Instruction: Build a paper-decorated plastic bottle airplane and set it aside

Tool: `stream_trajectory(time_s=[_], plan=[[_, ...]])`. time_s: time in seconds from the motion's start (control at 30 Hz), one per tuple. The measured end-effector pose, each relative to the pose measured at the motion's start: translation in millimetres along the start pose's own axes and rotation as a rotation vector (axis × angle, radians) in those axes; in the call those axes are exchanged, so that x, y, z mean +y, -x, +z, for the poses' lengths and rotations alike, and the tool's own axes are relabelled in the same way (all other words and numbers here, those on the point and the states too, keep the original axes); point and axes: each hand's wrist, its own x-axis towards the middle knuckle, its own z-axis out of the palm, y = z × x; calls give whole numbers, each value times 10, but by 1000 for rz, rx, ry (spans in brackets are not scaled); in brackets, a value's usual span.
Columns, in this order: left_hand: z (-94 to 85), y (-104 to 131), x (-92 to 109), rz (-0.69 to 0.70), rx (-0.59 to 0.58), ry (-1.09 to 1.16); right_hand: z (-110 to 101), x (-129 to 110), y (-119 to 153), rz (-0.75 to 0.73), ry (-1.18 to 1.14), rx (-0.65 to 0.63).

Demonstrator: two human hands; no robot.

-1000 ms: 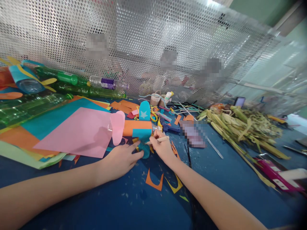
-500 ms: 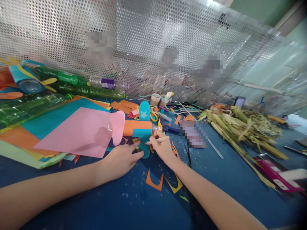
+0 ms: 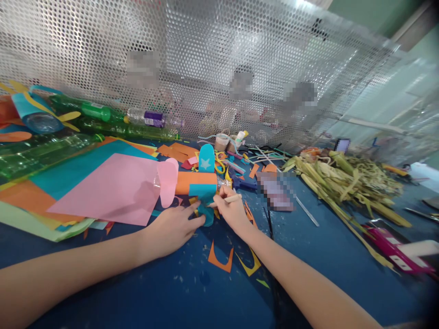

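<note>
In the middle lies a toy plane point(image 3: 197, 178) made from a clear plastic bottle wrapped in orange paper. A pink paper piece point(image 3: 168, 183) crosses its left end. Its far blue paper wing point(image 3: 206, 157) bears a pale star. My left hand point(image 3: 171, 230) rests with fingers stretched out, the tips against the near blue wing point(image 3: 208, 218). Closed around a light-coloured pen point(image 3: 233, 198), my right hand point(image 3: 228, 212) has the pen's tip at that near wing. Whether a mark is under the tip I cannot tell.
Coloured paper sheets point(image 3: 113, 192) lie to the left, with green bottles point(image 3: 44, 153) behind. Orange offcuts point(image 3: 222, 260) are scattered in front. A blurred flat object point(image 3: 276, 192), dried husks point(image 3: 343, 183) and a magenta case point(image 3: 394, 249) lie rightward. Silver bubble sheeting point(image 3: 206, 50) rises behind.
Both hands, the pen and the toy plane hold nearly the same places. The whole view has shifted very slightly.
</note>
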Motion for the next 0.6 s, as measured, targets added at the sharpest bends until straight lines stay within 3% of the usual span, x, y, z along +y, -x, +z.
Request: stream_trajectory(time_s=[0.6], plan=[[6,-2,8,-2,4,25,-8,13,-17,-26,32,46]])
